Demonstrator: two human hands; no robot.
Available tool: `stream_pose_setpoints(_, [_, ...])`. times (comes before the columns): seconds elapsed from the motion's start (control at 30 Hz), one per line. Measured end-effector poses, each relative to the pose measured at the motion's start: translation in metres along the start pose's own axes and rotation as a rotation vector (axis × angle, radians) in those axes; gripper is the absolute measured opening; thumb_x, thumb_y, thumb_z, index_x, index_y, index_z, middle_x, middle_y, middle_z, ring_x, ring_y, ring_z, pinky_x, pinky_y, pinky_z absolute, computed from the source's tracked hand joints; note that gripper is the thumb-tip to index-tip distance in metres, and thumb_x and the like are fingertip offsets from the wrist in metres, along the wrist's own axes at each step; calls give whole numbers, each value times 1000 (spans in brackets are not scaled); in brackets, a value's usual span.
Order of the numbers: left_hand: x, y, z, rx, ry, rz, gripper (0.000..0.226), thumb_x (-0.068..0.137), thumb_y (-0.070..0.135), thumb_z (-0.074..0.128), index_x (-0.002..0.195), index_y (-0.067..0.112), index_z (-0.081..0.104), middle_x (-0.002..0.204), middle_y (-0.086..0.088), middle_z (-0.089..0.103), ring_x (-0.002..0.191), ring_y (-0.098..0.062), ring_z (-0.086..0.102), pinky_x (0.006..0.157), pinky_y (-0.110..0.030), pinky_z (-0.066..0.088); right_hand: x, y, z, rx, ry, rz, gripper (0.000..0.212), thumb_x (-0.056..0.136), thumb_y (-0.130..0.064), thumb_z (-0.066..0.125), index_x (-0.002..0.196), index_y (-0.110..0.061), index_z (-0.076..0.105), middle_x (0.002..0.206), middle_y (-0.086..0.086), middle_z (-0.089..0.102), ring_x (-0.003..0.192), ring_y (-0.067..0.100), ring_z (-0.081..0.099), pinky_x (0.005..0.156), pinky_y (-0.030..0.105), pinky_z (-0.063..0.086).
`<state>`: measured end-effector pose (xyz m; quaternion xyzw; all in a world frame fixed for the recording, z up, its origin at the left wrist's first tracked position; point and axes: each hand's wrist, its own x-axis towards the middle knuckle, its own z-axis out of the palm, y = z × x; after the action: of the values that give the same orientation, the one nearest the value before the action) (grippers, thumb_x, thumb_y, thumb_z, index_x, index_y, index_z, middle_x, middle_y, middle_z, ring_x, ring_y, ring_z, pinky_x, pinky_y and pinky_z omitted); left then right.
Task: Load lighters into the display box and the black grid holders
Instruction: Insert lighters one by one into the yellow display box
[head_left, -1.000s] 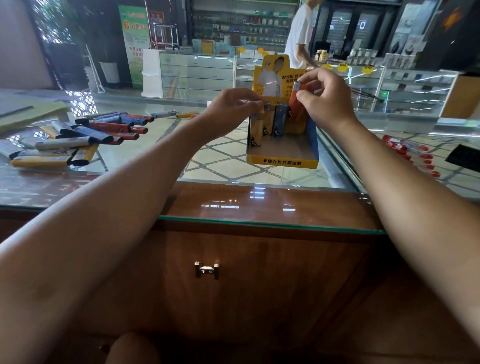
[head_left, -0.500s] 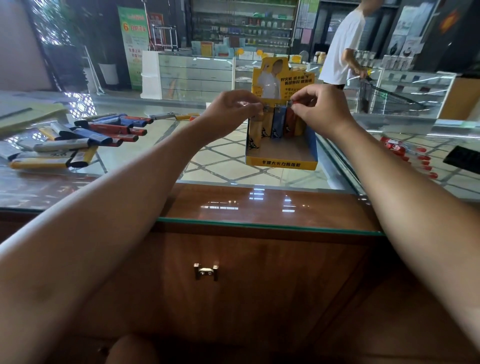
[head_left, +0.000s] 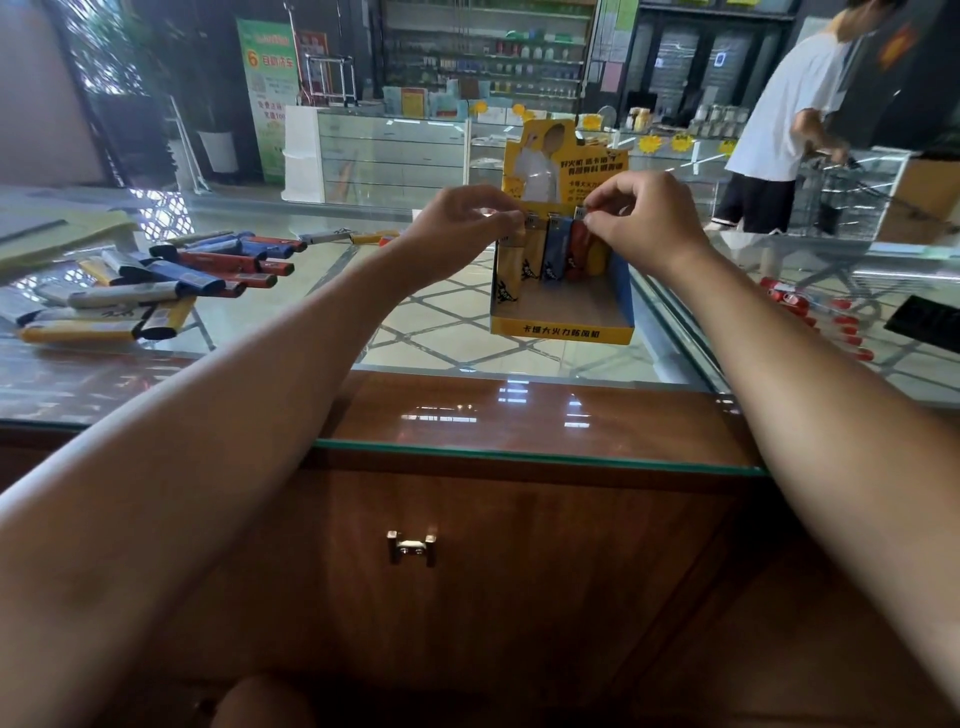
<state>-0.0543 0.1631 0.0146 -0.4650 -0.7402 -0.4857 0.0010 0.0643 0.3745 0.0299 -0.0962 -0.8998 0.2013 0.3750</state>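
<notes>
1. Partly hidden behind both hands: the caps of the lighters standing in the display box (head_left: 561, 332). Number of lighters behind the right hand (head_left: 644, 223) not countable.
2. Cut off at the right frame edge: a flat black object (head_left: 927, 322) on the counter, not identifiable. Near it, small red items (head_left: 847, 327), too blurred to name.
3. Left hand (head_left: 457, 228): fingers curled, tips closed narrowly on the top of a yellow lighter (head_left: 509, 270) at the left end of the row.
4. Right hand: thumb and forefinger pinched on the cap of a red lighter (head_left: 577, 254), upright in the box just beside a blue lighter (head_left: 554, 249).
5. Box upright on the glass counter (head_left: 441, 322), with the row of lighters along its back wall.
6. Loose lighters (head_left: 156, 280) heaped on the glass well to the left: yellow, blue, red and grey.
7. Below the glass edge: a wooden cabinet front with a metal handle (head_left: 411, 547).
8. Beyond: a shop room with shelving and glass cases. A person in a white shirt (head_left: 795, 114) at far right, head cut off by the frame top.
</notes>
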Motion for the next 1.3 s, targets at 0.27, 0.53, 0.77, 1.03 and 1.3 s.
stream_pose_setpoints(0.27, [0,-1,-1,-16,0,1,20,103,24,60,116,14,72,89,11,69,62,14,56,58,-5,39,0,-1,-1,20,-12,13,16,87,-23,71,103,-23,76,96,-5,71,85,9,64,71,21,50])
stream_pose_setpoints(0.53, [-1,-2,-2,-35,-8,-2,19,103,26,61,114,15,73,89,9,71,65,9,55,59,-8,40,0,-2,-2,37,-27,19,16,87,-23,71,102,-22,76,97,-5,70,88,9,64,68,17,47])
stream_pose_setpoints(0.77, [-2,0,-2,-28,-5,8,23,103,24,61,117,11,72,94,5,72,70,12,60,62,-4,40,-1,-1,-4,37,-24,16,18,86,-24,71,102,-23,78,97,-5,73,89,12,67,77,28,55])
stream_pose_setpoints(1.03, [-4,3,-2,-11,-16,25,23,103,23,61,119,10,71,99,5,71,74,11,62,71,-10,43,0,0,-5,39,-28,23,16,87,-22,71,102,-21,78,94,-4,72,79,4,62,66,18,47])
stream_pose_setpoints(1.3, [-5,3,-2,-44,-16,32,10,96,37,65,100,35,74,105,-1,76,105,-21,70,103,-55,51,0,-2,-7,63,-40,51,11,86,-20,72,94,-27,76,80,-13,67,70,-4,57,62,17,42])
